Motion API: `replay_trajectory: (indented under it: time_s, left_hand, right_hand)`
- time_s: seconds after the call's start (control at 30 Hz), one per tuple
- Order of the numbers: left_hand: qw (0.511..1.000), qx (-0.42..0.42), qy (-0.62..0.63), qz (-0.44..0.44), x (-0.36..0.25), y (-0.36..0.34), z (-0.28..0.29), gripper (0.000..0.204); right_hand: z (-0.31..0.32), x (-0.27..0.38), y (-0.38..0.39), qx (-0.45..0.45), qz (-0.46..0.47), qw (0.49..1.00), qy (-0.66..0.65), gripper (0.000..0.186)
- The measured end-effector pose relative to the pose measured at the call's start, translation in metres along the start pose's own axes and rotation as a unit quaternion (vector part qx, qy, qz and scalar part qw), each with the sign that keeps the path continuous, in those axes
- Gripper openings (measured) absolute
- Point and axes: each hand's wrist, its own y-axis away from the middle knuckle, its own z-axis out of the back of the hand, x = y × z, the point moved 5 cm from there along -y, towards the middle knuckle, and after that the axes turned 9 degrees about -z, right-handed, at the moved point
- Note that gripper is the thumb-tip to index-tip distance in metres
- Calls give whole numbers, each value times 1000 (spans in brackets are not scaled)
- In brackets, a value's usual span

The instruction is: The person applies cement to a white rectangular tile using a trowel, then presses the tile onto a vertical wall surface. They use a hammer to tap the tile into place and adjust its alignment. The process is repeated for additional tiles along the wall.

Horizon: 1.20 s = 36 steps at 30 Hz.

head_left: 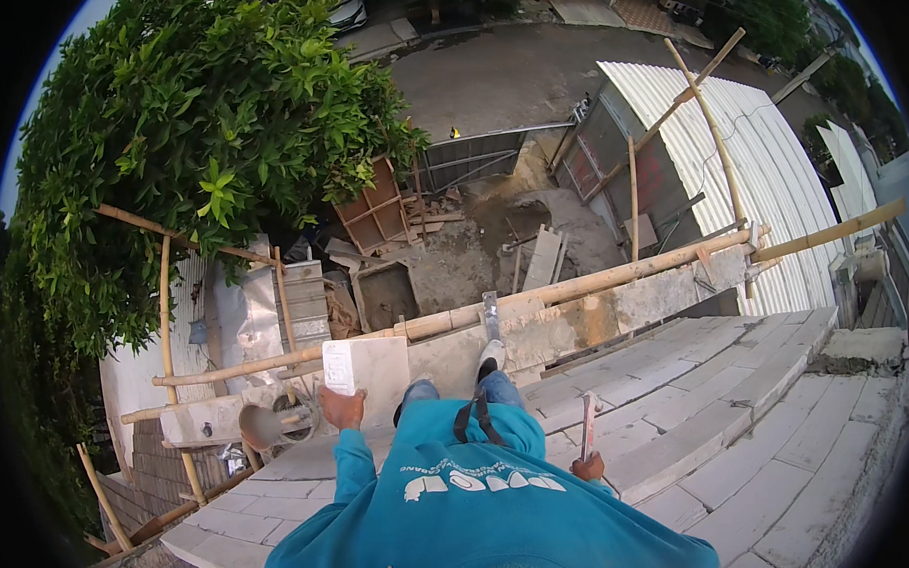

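My left hand (342, 408) grips the lower edge of a white lightweight block (370, 365) and holds it upright in front of my knee. My right hand (591, 467) is closed on the handle of a slim hammer-like tool (588, 419) that points up. I wear a teal long-sleeved shirt (487, 505). My foot in a white shoe (490, 356) rests on the top of a grey block wall (710, 433). A flat metal tool (490, 313) sticks up just beyond the shoe, by the wall's edge.
Bamboo scaffold poles (595, 281) run along the wall's outer edge, with a steep drop to a yard of rubble and planks (476, 245) below. A bucket (267, 424) sits at lower left. A leafy tree (199, 145) fills the left; a corrugated roof (769, 165) lies right.
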Motion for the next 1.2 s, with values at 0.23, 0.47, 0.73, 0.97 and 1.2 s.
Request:
replay_trajectory:
  time_s: [0.23,0.47,0.73,0.97,1.2]
  left_hand:
    - [992,-37,81,88,50,28,2,80]
    - [985,-34,17,168,122,34,-43,82]
    - [966,-59,6,251,164,58,-74,78]
    - [949,-88,88,290,190,71,-93,76]
    - [955,-88,73,274,191,61,-107,77]
  right_hand:
    - [53,125,-135,62,6,978,197,36]
    - [3,234,-68,70,59,982,165,33]
    - [-90,311,8,141,159,895,391,35]
    - [-152,338,-11,163,182,800,548,33]
    - [-195,323,-111,110,219,771,588,45]
